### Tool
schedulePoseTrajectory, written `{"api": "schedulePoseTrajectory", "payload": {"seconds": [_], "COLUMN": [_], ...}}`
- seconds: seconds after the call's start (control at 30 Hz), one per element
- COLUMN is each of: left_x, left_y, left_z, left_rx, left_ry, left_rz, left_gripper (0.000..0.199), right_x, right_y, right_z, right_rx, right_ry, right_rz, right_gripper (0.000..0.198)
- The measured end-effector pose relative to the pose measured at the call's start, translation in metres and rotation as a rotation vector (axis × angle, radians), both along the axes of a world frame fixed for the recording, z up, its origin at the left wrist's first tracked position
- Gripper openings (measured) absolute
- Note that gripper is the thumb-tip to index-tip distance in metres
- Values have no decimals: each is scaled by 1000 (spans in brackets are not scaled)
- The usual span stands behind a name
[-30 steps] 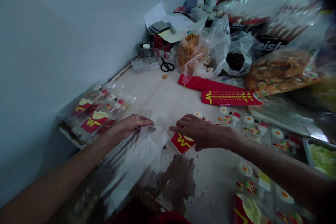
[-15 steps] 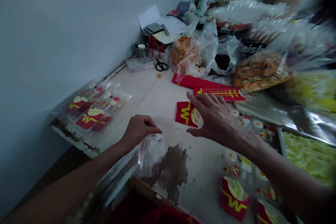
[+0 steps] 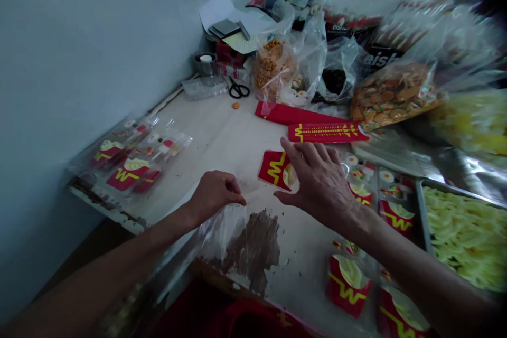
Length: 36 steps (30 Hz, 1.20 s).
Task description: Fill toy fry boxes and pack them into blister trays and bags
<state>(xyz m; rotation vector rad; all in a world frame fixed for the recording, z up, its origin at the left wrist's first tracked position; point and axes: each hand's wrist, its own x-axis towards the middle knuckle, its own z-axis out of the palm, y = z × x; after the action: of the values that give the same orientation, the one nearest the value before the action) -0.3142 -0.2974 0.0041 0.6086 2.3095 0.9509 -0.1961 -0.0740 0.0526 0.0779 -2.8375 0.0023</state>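
Red piece [image 3: 271, 169] moved off from the bare patch [image 3: 253, 245]; left hand [image 3: 216, 190] drawn closer to it

A second ago the right hand [image 3: 320, 174] covered the red piece beside the patch; now the piece lies clear of it, farther up the table [image 3: 214, 137].

At far left, clear packs [image 3: 122, 174] with red-and-yellow fronts lie in a group at the table's corner. Next comes the left hand, thumb and forefinger pinched together on the top edge of a clear bag [image 3: 222, 227], the other fingers curled in. The bag falls toward the near edge and partly overlaps the patch. Beyond, scissors [image 3: 240, 88] lie beside a clear box [image 3: 204, 88].

Just right of the left hand, the red piece lies at mid-table, yellow zigzag showing. The right hand is spread around its right end, thumb and fingers wide apart; whether they touch it I cannot tell. Two red stacks [image 3: 327, 132] lie behind that hand. More packs [image 3: 350, 285] sit under and around the right forearm, and at far right a metal tray [image 3: 422, 211] holds pale curved pieces [image 3: 467, 227].
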Motion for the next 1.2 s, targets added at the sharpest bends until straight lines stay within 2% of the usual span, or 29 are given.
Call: {"api": "schedulePoseTrajectory", "payload": {"seconds": [0.17, 0.33, 0.5, 0.57, 0.7, 0.83, 0.9, 1.0, 1.1, 1.2], "left_x": [-3, -18, -29, -29, -29, -30, -30, -28, -24, -23], "left_y": [7, 4, -1, -2, -6, -15, -18, -18, -15, -11], "left_z": [-3, -18, -24, -23, -21, -20, -20, -20, -20, -19], "left_rx": [11, 142, 233, 227, 199, 153, 158, 166, 117, 55], "left_ry": [-56, -343, -471, -480, -522, -588, -615, -635, -687, -711], "left_rz": [-22, 32, 43, 36, 50, -71, -130, -145, -187, -227], "left_gripper": [26, 49, 48, 48, 46, 44, 40, 43, 54, 52], "right_x": [-6, 1, 1, -1, -4, 5, 12, 21, 24, 24], "right_y": [-12, -7, 2, -2, -15, -25, -28, -30, -27, -24], "right_z": [-1, -12, -15, -13, -11, -18, -22, -26, -28, -30], "right_rx": [30, 83, 128, 133, 84, 36, 33, 15, -44, -84], "right_ry": [-35, -116, -267, -286, -221, -194, -233, -329, -433, -478], "right_rz": [31, 67, 198, 198, 103, 90, 125, 212, 337, 422], "right_gripper": [101, 102, 105, 103, 103, 107, 106, 104, 105, 104]}}
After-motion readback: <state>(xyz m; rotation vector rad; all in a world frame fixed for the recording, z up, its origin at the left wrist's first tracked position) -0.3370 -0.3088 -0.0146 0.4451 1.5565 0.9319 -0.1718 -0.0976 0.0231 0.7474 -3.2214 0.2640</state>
